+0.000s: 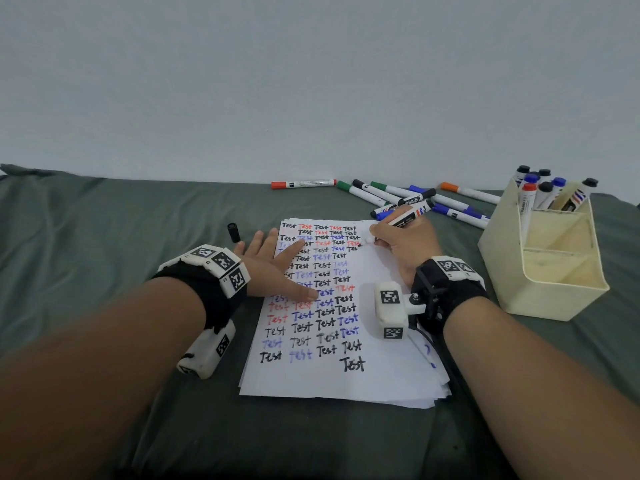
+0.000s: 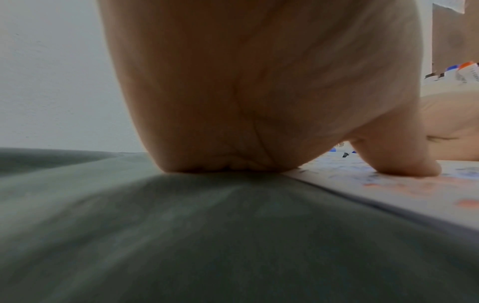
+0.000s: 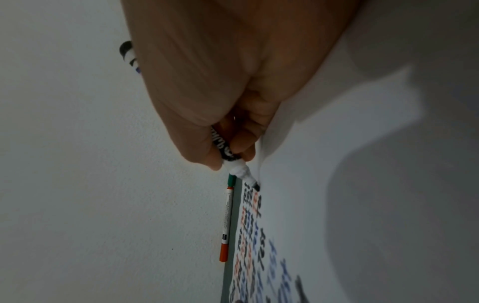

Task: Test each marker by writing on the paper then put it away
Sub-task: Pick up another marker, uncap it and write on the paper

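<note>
A stack of white paper (image 1: 377, 375) covered with rows of the word "Test" in black, red and blue lies on the green cloth. My right hand (image 1: 398, 242) grips an uncapped black marker (image 1: 405, 220), its tip (image 3: 256, 187) touching the paper near the top right of the writing. My left hand (image 1: 273, 265) lies flat with straight fingers on the paper's left side, thumb (image 2: 404, 164) pressing the sheet. The marker's black cap (image 1: 234, 232) lies on the cloth just beyond my left hand.
Several capped markers (image 1: 415, 199) lie loose behind the paper near the wall, a red one (image 1: 303, 184) apart at the left. A cream plastic organizer (image 1: 554, 268) at the right holds several markers (image 1: 543, 192) upright in its back compartment.
</note>
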`<action>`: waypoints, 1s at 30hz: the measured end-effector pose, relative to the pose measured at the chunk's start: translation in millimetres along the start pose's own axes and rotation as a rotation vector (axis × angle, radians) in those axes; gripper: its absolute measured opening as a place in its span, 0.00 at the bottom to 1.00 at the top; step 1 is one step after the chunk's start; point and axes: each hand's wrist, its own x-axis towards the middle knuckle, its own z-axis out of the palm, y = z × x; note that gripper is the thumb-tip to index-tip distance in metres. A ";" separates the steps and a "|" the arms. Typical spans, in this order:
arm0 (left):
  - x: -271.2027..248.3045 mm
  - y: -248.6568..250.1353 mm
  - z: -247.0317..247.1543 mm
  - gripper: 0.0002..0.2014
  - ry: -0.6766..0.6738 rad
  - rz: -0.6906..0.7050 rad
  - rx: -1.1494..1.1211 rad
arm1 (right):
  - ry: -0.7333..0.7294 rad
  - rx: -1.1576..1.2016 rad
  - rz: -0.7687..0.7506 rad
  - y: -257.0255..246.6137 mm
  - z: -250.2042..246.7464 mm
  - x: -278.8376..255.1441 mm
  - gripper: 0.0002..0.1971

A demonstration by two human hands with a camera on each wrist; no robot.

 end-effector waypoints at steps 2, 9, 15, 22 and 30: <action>0.0 -0.6 0.3 0.63 -0.002 0.000 -0.003 | -0.013 -0.018 -0.010 -1.2 0.0 -1.7 0.08; 2.6 -0.7 0.4 0.68 -0.004 0.004 -0.004 | -0.026 -0.007 -0.006 -2.0 -0.8 -3.3 0.05; 4.9 -3.0 1.5 0.67 0.004 0.009 -0.002 | -0.045 0.001 -0.017 -1.3 -1.3 -2.9 0.08; 3.2 -2.0 1.6 0.66 0.009 0.015 -0.011 | -0.004 0.157 0.032 0.1 -3.2 -3.3 0.05; -3.7 -2.2 1.1 0.62 0.151 0.051 0.096 | -0.008 0.219 0.026 -1.0 -3.9 -6.2 0.10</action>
